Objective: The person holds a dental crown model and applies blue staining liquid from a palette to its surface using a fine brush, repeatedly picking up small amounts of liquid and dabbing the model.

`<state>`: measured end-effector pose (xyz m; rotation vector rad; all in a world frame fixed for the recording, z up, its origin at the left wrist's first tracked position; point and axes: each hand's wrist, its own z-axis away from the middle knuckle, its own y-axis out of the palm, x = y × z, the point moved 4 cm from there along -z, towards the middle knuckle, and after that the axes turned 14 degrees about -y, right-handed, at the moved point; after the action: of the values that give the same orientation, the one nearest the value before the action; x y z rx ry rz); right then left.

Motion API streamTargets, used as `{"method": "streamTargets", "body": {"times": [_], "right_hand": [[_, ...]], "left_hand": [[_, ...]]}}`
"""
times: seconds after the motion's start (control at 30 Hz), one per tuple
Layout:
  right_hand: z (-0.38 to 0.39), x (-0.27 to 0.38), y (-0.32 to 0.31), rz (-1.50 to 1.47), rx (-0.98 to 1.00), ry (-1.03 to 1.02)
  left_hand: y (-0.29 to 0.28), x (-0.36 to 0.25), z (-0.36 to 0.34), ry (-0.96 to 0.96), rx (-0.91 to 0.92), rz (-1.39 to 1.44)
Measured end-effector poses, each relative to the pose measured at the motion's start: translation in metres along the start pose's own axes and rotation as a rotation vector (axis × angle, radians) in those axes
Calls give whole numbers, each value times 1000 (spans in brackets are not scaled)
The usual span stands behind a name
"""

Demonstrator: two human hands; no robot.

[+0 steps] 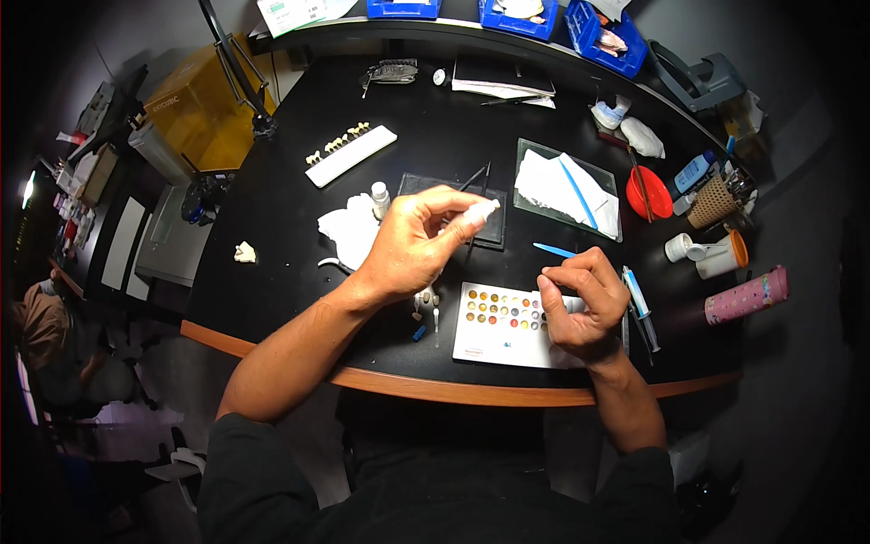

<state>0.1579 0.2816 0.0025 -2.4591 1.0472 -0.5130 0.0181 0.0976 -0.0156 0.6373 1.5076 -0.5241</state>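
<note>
My left hand (419, 238) is raised over the middle of the desk, thumb and fingers pinched on a small whitish piece (492, 206) that looks like a dental crown; its shape is mostly covered. My right hand (589, 304) hovers above the right part of a white palette (480, 340) with several small wells of coloured paste. Its fingers are curled and the thumb is near the index fingertip. A blue stick-like handle (555, 249) runs behind those fingers; whether they grip it I cannot tell. Below my left wrist lie small tooth-shaped pieces (426, 297) and a blue clip-like bit (419, 334).
A dark glass slab (489, 238) lies beyond my left hand, beside white tissue (349, 231) and a small bottle (380, 199). Farther right are a glass plate (526, 218) with a blue brush (578, 192), a red bowl (660, 201) and syringes (640, 304). Left stands a white tooth holder (353, 156).
</note>
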Motion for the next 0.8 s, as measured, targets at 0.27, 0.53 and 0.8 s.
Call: {"method": "streamTargets", "body": {"times": [0.27,0.53,0.8], "right_hand": [[-17,-7,-3,-43,80,61],[-73,-63,68,-62,505,42],[-87,-92,125,-30,836,47]], "left_hand": [[-40,-29,-2,291,-318,-43],[-43,-24,-5,331,-323,15],[-46,-23,-6,332,-389,19]]}}
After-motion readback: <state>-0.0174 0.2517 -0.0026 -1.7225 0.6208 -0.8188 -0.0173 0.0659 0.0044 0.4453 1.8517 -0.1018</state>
